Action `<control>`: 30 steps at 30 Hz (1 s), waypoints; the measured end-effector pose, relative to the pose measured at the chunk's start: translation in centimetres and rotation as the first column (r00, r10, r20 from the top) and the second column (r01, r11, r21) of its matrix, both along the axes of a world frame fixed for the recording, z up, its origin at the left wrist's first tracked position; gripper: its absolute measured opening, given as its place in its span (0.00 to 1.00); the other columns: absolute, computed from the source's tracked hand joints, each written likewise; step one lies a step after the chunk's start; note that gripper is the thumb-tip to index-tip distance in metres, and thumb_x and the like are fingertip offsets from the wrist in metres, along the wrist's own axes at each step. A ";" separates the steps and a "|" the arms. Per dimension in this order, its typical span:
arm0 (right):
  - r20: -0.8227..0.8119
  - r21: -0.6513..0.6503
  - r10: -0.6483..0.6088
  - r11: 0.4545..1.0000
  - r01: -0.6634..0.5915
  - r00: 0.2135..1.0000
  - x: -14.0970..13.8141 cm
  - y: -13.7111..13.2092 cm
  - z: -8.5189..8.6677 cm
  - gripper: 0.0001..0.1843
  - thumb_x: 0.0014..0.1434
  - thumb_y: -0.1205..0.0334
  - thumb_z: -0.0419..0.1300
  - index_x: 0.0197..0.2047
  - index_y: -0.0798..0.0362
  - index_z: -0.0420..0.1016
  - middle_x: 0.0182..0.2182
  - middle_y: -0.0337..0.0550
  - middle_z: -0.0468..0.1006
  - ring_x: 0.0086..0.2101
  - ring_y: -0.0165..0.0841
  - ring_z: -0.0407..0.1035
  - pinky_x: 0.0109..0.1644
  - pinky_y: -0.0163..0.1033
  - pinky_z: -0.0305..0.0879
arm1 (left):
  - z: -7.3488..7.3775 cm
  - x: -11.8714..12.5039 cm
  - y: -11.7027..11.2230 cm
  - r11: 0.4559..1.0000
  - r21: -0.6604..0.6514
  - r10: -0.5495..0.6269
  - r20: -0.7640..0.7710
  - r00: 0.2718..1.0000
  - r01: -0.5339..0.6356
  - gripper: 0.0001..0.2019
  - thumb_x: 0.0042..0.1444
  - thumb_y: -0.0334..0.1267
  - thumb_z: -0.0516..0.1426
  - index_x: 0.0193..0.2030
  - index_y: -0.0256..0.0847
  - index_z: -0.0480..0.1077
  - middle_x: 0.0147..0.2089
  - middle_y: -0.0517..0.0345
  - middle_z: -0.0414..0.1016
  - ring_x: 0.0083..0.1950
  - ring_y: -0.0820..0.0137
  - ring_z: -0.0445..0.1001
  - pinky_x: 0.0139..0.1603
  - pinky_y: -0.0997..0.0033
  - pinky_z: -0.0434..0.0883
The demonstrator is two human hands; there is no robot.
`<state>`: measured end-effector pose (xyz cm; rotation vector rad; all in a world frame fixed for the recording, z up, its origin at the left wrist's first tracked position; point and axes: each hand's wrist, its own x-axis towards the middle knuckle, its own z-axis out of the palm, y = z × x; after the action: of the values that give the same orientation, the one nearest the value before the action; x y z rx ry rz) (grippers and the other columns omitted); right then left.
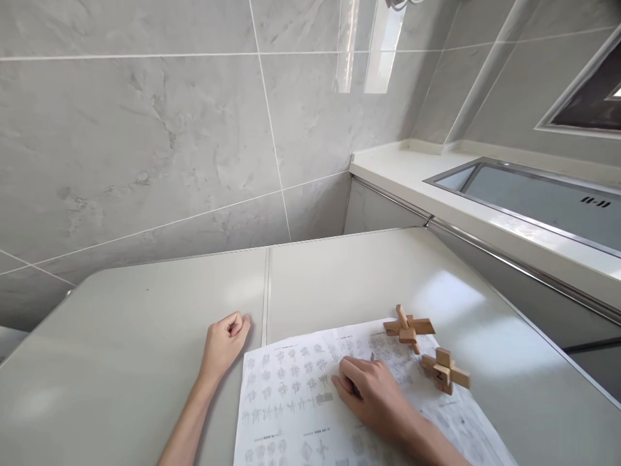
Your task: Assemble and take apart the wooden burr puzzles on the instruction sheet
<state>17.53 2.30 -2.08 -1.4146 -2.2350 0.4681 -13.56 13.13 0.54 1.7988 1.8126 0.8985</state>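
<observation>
My left hand (227, 340) rests on the light grey table as a closed fist, just left of a printed paper sheet (286, 414). No object shows in it. My right hand (371, 391) lies on the sheet with its fingers curled in. Its palm side is hidden, so anything inside cannot be made out. The sheet carries rows of small grey puzzle diagrams. Near its right edge stand two assembled wooden cross-shaped puzzles, apart from my right hand: a darker brown one (407, 329) farther off and a lighter one (444, 371) with a mark on its face.
The folding table (145, 336) has a seam (266, 291) across its top. Grey tiled wall (145, 129) rises behind it. At right, a white counter (388, 165) with a steel-rimmed sink (533, 194) stands above the table's edge, with a metal rail (485, 249) below.
</observation>
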 end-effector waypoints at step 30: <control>-0.079 0.032 -0.005 0.999 0.008 0.997 -0.1 0.1 0.2 0.17 0.66 0.69 0.53 0.28 0.49 0.52 0.22 0.32 0.64 0.22 0.27 0.53 0.28 0.36 0.42 | -1.1 1.4 0.0 0.993 0.077 -0.051 -0.394 0.918 0.088 0.19 0.61 0.45 0.50 0.26 0.44 0.44 0.18 0.67 0.44 0.21 0.71 0.44 0.27 0.70 0.48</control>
<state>17.45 2.41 -1.85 -1.3632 -2.1651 0.4748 -12.13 13.14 -0.55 2.2153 1.9493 0.6356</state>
